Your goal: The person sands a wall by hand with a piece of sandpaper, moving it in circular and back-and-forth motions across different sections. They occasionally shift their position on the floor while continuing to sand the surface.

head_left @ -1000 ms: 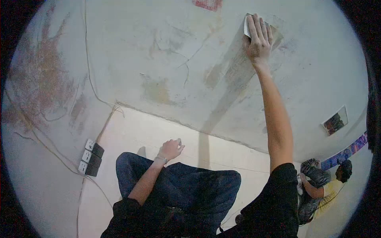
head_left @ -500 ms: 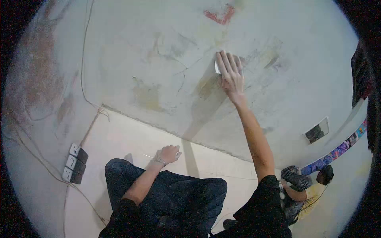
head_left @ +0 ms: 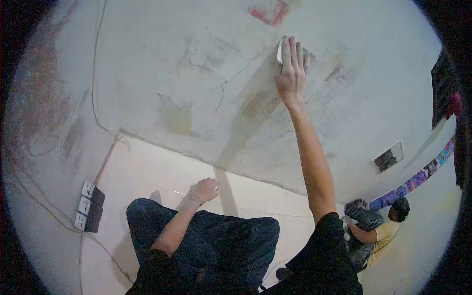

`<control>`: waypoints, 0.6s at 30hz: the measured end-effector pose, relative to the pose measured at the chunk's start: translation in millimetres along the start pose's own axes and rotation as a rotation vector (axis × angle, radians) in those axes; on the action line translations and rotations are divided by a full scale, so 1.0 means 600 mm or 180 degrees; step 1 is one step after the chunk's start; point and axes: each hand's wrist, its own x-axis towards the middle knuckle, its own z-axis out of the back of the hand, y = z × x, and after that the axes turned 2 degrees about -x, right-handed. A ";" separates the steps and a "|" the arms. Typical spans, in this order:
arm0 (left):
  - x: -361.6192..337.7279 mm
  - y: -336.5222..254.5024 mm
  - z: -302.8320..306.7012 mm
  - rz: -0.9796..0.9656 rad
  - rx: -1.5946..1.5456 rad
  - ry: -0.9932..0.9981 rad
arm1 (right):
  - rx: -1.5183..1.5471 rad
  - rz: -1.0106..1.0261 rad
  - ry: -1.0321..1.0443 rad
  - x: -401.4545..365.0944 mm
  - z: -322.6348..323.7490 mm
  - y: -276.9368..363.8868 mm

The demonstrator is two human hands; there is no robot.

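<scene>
My right hand [head_left: 293, 69] reaches up and lies flat against the scuffed grey-white wall [head_left: 196, 98], its fingers stretched and close together over a piece of sandpaper [head_left: 280, 51]. The sheet's white edge sticks out on the left of the fingers, and a greyish part shows on their right. Most of the sheet is hidden under the hand. Low down, my left hand [head_left: 205, 190] hangs near my bent knee [head_left: 147, 211], above the pale floor. Its fingers are loosely curled, and I see nothing held in them.
A cable runs down the wall at left to several white sockets on dark boxes [head_left: 84, 205]. A recessed wall box [head_left: 387, 156] sits at right. Beyond it a person in a yellow top [head_left: 386, 241] sits by the wall. Another cable crosses the floor at lower left.
My right hand has slid up the wall and slightly right with the sandpaper under it. My left hand stays near the knee. The view has shifted slightly.
</scene>
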 end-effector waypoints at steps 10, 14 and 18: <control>-0.002 -0.003 -0.003 -0.0125 0.0009 -0.0263 | 0.0085 0.0247 0.0155 -0.023 0.014 -0.021; 0.003 -0.002 -0.005 -0.0172 -0.0096 -0.0254 | -0.0073 0.0825 0.0576 -0.051 -0.003 -0.004; -0.001 0.001 -0.008 -0.0139 -0.0018 -0.0258 | 0.0253 0.1123 0.0780 -0.064 -0.006 -0.001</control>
